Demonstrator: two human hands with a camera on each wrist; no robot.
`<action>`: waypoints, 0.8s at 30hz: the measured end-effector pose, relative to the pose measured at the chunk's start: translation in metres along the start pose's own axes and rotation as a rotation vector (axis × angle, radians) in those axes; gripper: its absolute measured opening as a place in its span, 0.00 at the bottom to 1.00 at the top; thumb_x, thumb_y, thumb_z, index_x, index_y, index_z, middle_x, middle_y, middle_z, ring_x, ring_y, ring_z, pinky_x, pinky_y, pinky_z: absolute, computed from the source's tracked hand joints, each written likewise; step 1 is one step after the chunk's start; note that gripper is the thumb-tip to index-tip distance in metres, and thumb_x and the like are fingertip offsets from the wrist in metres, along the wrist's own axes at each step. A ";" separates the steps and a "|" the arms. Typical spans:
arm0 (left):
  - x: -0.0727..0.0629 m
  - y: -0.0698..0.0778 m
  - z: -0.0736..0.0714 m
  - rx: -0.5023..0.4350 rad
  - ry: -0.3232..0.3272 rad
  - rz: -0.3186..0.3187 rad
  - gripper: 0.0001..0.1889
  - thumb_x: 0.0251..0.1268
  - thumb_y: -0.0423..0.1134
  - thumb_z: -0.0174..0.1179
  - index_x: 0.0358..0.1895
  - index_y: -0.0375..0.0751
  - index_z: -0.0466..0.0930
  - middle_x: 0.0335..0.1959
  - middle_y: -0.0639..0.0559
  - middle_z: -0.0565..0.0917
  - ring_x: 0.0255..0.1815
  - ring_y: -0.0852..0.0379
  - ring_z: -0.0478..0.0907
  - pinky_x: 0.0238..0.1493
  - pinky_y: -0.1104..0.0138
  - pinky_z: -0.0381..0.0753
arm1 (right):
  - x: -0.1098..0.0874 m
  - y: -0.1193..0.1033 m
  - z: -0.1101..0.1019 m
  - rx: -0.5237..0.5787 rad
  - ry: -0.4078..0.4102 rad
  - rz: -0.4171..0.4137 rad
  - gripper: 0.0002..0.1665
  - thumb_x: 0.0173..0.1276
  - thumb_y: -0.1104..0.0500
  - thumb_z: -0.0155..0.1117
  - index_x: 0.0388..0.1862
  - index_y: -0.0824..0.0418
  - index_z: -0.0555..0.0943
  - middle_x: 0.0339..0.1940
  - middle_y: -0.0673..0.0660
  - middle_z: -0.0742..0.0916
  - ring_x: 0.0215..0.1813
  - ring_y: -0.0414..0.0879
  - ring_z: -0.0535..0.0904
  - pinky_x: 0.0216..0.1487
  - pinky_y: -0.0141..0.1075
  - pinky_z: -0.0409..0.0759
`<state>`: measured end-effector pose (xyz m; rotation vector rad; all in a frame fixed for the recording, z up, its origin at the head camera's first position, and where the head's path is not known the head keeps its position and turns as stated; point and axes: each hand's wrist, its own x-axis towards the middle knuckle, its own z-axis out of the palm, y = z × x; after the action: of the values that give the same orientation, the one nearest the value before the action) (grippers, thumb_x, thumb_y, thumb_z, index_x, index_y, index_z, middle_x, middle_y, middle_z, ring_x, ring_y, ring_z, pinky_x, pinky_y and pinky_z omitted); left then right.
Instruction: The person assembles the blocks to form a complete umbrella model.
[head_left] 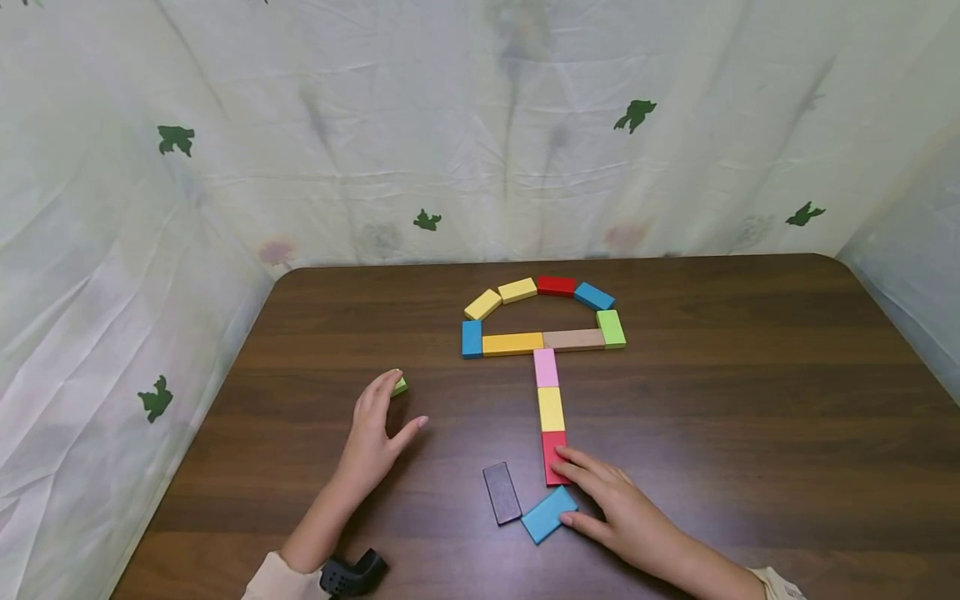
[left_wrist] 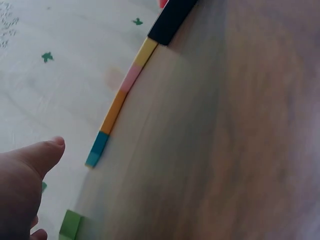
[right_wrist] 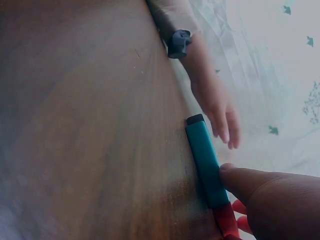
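Note:
My left hand [head_left: 372, 440] hovers at the left with thumb and fingers spread, holding nothing. A small green block [head_left: 401, 387] shows partly behind its fingertips; the left wrist view has this green block [left_wrist: 71, 225] below the hand. My right hand [head_left: 626, 512] rests its fingertips on a red block [head_left: 552, 450], the near end of a straight row. Its thumb touches the right edge of a tilted blue block [head_left: 546, 517], also seen as a blue block [right_wrist: 206, 162] in the right wrist view. A dark grey block [head_left: 502, 493] lies left of the blue one, corners close together.
Above the red block, the row continues with a yellow block [head_left: 551, 409] and a pink block [head_left: 546, 367]. It meets a half-round outline of several blocks, with an orange block [head_left: 512, 344] in its base. The brown table [head_left: 735, 400] backs onto a patterned cloth [head_left: 480, 125].

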<state>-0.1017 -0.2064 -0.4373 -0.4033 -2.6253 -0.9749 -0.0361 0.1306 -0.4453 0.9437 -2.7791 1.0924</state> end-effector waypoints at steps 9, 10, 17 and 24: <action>0.003 -0.016 0.000 -0.001 0.004 -0.058 0.37 0.50 0.39 0.67 0.63 0.33 0.59 0.61 0.38 0.61 0.60 0.40 0.57 0.55 0.46 0.59 | 0.000 0.000 0.001 0.002 0.000 0.001 0.32 0.57 0.48 0.64 0.60 0.55 0.71 0.64 0.48 0.68 0.62 0.46 0.65 0.54 0.49 0.66; 0.004 -0.017 -0.001 -0.002 -0.004 -0.071 0.37 0.51 0.40 0.66 0.64 0.33 0.59 0.62 0.38 0.61 0.61 0.39 0.57 0.56 0.46 0.59 | 0.000 0.000 0.001 0.001 -0.001 0.001 0.32 0.57 0.48 0.64 0.60 0.55 0.71 0.64 0.48 0.68 0.62 0.46 0.65 0.54 0.49 0.66; 0.008 -0.025 -0.002 0.001 -0.078 -0.183 0.37 0.56 0.47 0.61 0.65 0.34 0.56 0.63 0.36 0.59 0.62 0.38 0.56 0.56 0.45 0.58 | 0.000 0.001 0.000 0.003 -0.008 0.009 0.32 0.58 0.47 0.64 0.60 0.55 0.71 0.65 0.48 0.67 0.62 0.46 0.64 0.54 0.50 0.66; 0.012 -0.033 -0.002 0.012 -0.067 -0.191 0.34 0.57 0.42 0.61 0.64 0.32 0.59 0.59 0.34 0.63 0.58 0.38 0.60 0.53 0.47 0.62 | 0.000 0.001 0.000 0.003 -0.008 0.008 0.32 0.58 0.46 0.63 0.60 0.55 0.71 0.65 0.48 0.67 0.63 0.46 0.64 0.54 0.50 0.66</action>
<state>-0.1243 -0.2299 -0.4499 -0.1877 -2.7689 -1.0187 -0.0361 0.1311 -0.4463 0.9399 -2.7915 1.0959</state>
